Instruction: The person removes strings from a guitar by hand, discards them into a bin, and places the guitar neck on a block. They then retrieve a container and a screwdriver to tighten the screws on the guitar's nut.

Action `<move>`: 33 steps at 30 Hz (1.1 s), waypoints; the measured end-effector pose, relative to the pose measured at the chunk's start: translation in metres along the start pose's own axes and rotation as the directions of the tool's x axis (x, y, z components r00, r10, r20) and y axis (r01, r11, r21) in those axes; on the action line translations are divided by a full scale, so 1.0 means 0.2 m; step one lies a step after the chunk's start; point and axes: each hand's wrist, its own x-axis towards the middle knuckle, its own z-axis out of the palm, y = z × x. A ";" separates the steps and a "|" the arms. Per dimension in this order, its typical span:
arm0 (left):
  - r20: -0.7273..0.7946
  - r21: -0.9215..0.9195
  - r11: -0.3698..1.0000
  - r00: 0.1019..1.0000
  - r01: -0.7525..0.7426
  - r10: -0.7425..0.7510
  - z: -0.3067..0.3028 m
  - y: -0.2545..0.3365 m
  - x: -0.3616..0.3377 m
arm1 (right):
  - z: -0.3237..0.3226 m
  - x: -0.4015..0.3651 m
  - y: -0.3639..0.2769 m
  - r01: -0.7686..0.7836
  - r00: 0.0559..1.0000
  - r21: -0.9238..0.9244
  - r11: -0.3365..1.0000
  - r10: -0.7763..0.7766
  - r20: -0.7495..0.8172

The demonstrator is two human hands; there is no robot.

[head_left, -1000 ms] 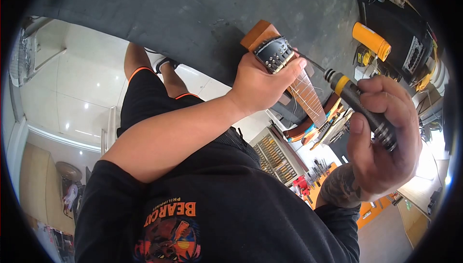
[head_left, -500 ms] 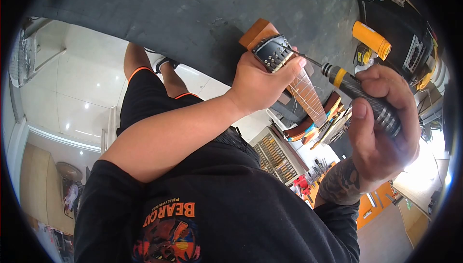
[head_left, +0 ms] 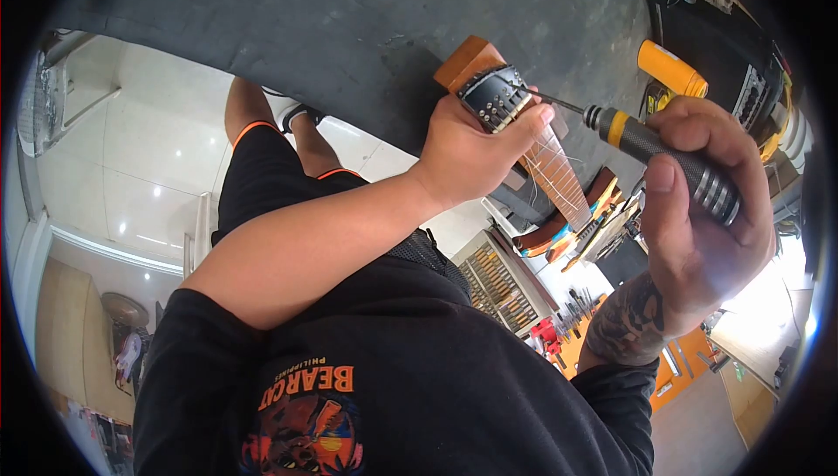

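My left hand [head_left: 463,157] is wrapped round the head end of a guitar neck, its thumb lying across the front by the nut. The black headstock [head_left: 489,92] carries several small metal posts and rests by a brown wooden block [head_left: 470,61]. From there the fretted brown fingerboard [head_left: 559,181] runs down to the right, with loose thin strings over it. My right hand [head_left: 711,214] grips a screwdriver [head_left: 650,144] by its grey knurled handle with a yellow band. Its thin shaft reaches the headstock's edge near my left fingertips; the exact contact of the tip cannot be made out.
A dark mat [head_left: 288,13] covers the bench. At the right are a yellow-orange cylinder [head_left: 670,68] and a dark case [head_left: 746,83]. Beyond the neck stand a rack of small tools [head_left: 502,284] and a red tool [head_left: 546,335].
My right hand has shifted right and slightly down, with the screwdriver handle moving the same way and its grip a little changed. My left hand and the guitar neck are nearly unmoved.
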 end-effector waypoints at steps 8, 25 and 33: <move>0.022 -0.154 0.988 1.000 0.011 -0.007 0.00 -0.06 0.01 | 0.02 0.14 0.01 -0.191 0.981 -0.014 0.982 0.190 -0.039; 0.011 -0.128 0.989 0.997 0.079 -0.078 0.00 -0.03 0.00 | 0.03 -0.01 -0.10 0.211 0.966 -0.018 0.977 -0.205 0.158; -0.006 -0.007 0.997 0.997 0.078 -0.078 0.01 -0.01 0.00 | 0.03 -0.03 -0.14 0.163 0.985 -0.367 0.916 -0.128 0.118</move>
